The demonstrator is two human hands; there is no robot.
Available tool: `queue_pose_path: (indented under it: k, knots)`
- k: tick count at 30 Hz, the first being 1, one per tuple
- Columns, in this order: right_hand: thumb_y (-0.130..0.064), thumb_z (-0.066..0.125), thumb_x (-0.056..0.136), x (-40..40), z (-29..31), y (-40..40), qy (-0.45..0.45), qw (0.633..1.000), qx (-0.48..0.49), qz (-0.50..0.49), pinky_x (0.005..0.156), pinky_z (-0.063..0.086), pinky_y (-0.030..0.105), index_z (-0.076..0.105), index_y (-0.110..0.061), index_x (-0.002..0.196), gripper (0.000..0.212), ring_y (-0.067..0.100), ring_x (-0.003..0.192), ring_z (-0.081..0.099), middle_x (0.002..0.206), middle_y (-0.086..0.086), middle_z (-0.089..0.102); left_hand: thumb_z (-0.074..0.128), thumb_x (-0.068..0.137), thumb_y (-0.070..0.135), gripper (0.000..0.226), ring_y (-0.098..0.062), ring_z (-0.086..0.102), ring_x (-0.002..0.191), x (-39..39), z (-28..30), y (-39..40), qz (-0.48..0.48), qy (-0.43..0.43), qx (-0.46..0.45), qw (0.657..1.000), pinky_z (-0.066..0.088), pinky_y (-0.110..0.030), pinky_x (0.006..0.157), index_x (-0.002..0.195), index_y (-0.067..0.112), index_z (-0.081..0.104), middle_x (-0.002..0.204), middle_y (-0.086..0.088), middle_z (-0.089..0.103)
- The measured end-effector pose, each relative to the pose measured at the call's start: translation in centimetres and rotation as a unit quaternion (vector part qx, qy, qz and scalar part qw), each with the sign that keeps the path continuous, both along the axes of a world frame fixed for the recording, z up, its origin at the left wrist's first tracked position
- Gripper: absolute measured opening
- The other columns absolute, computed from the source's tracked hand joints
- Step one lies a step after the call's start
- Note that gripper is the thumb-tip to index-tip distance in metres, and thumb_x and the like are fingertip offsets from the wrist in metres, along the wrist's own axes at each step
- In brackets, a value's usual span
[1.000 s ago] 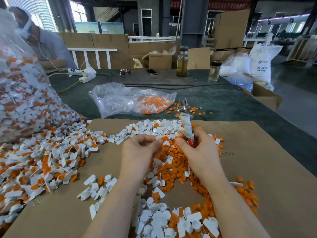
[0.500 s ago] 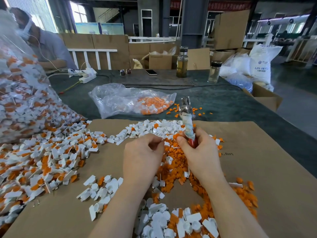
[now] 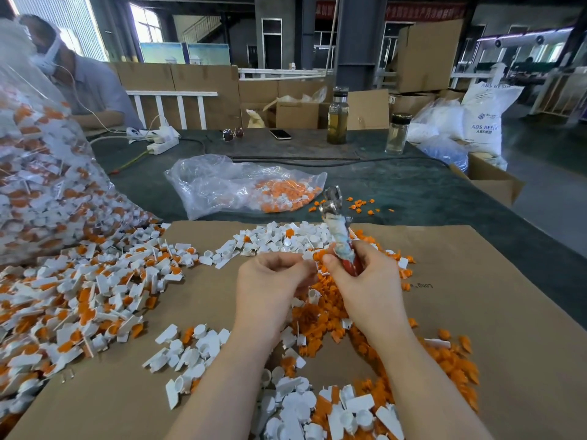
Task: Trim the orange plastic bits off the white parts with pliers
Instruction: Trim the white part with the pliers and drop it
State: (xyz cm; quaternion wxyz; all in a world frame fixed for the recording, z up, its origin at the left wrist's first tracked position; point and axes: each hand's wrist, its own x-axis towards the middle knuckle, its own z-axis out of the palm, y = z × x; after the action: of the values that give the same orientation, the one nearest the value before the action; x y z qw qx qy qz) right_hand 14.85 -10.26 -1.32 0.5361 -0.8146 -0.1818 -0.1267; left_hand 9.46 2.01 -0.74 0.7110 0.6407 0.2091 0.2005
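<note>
Pliers (image 3: 338,230) stand upright, gripped in the right hand (image 3: 365,287); left hand (image 3: 270,281) fingers curl, seemingly pinching a white part (image 3: 309,265) just beside the right fingertips, above orange bits (image 3: 320,315).

Bare cardboard sheet (image 3: 495,312) lay open along its right edge; untrimmed parts (image 3: 79,306) crowded the left edge, a clear bag (image 3: 241,185) lay beyond the far edge.
</note>
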Motion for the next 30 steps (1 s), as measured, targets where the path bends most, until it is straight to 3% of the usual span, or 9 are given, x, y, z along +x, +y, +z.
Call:
queue_pose_path:
  k: [3, 8, 16, 22, 30]
  knots:
    - [-0.035, 0.068, 0.087, 0.02, -0.18, 0.16, -0.001, 1.000, -0.016, -0.011, 0.058, 0.040, 0.012, 0.066, -0.023, 0.093, 0.014, 0.000, 0.071, 0.059, 0.078, -0.013, 0.063, 0.080, 0.079, 0.011, 0.005, -0.020, 0.075, 0.070, 0.00, 0.10, -0.15, 0.002, 0.001, 0.008, 1.000, 0.060, -0.031, 0.066, 0.078, 0.012, 0.075, 0.070, -0.007, 0.076]
    - [-0.032, 0.070, 0.086, -0.32, -0.11, 0.31, -0.015, 1.000, -0.009, -0.010, 0.065, 0.054, 0.026, 0.061, -0.028, 0.092, 0.012, 0.004, 0.075, 0.062, 0.081, -0.014, 0.065, 0.082, 0.078, 0.013, 0.008, -0.022, 0.075, 0.072, -0.16, 0.36, -0.30, 0.008, -0.010, 0.011, 1.000, 0.059, -0.030, 0.066, 0.074, 0.016, 0.076, 0.070, -0.006, 0.075]
    - [-0.035, 0.068, 0.087, -0.52, -0.05, 0.52, 0.009, 1.000, 0.018, -0.010, 0.061, 0.045, 0.015, 0.064, -0.029, 0.094, 0.010, -0.002, 0.076, 0.060, 0.078, -0.013, 0.065, 0.084, 0.077, 0.016, 0.011, -0.017, 0.074, 0.071, -0.29, 0.70, -0.51, 0.022, -0.030, 0.070, 0.997, 0.061, -0.025, 0.067, 0.073, 0.022, 0.077, 0.070, 0.001, 0.075]
    - [-0.032, 0.069, 0.087, -0.53, 0.10, 0.40, 0.012, 0.999, 0.035, -0.003, 0.056, 0.045, 0.013, 0.066, -0.024, 0.092, 0.010, -0.001, 0.073, 0.060, 0.075, -0.011, 0.065, 0.084, 0.077, 0.014, 0.011, -0.022, 0.074, 0.073, -0.34, 0.69, -0.52, 0.019, -0.039, 0.098, 0.994, 0.062, -0.031, 0.069, 0.073, 0.021, 0.076, 0.069, 0.000, 0.075]
    - [-0.029, 0.070, 0.087, -0.62, 0.35, 0.42, 0.014, 0.999, 0.042, 0.017, 0.058, 0.043, 0.006, 0.065, -0.026, 0.091, 0.007, -0.008, 0.072, 0.059, 0.069, -0.013, 0.062, 0.083, 0.078, 0.017, 0.011, -0.021, 0.072, 0.076, -0.06, 0.55, -0.64, 0.040, -0.034, 0.095, 0.994, 0.061, -0.030, 0.071, 0.074, 0.023, 0.075, 0.072, 0.000, 0.074]
